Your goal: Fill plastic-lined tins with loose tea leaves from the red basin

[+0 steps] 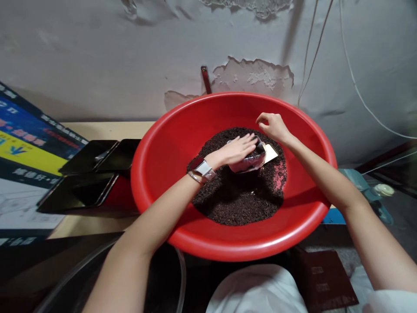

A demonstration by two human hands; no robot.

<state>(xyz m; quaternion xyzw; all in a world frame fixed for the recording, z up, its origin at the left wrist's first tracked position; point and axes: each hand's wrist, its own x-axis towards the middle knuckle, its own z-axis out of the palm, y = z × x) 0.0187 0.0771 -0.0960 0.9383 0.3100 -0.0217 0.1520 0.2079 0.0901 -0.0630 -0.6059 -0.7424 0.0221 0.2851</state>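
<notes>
My left hand, with a watch on its wrist, lies with fingers stretched out on top of a shiny, open-topped container. The container rests tilted amid dark loose leaves, like dry tea, inside a large red basin. Beside its right end shows a pale gold flat piece; whether it is joined to the container I cannot tell. Above the far right part of the leaves, my right hand hovers with fingers bent into a loose pinch. Anything between its fingertips is too small to make out.
Several dark open-topped boxes stand left of the basin on a wooden surface. A printed box is farther left. Behind is a peeling wall with hanging cords. A round clear rim shows below.
</notes>
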